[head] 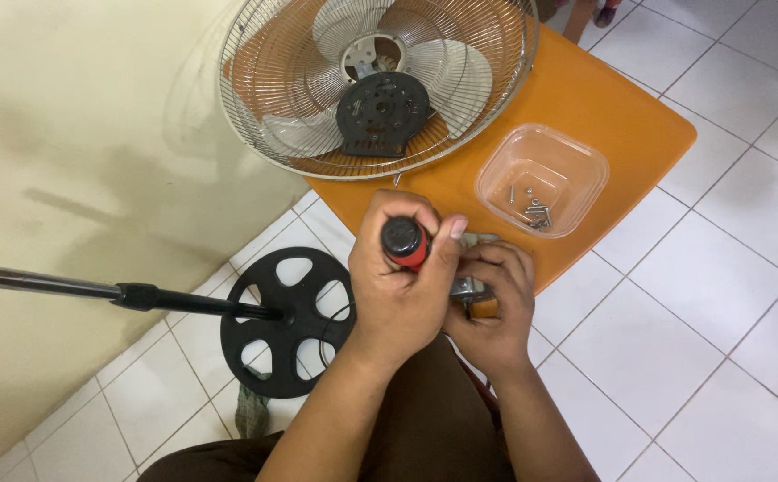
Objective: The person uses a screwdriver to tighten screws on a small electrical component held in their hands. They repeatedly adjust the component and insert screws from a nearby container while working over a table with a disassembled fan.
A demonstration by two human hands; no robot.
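While the left hand [402, 295] wraps the red-and-black screwdriver [405, 242] upright, the right hand [492, 308] clamps a small metal part [471, 287] beneath it, steadying it at the orange surface [603, 107] edge (screws wait in the clear tub [542, 178]).

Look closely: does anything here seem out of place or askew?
Yes. The fan stand lies toppled on the tiled floor, its pole sideways. The fan head, detached from it, lies flat on the orange table.
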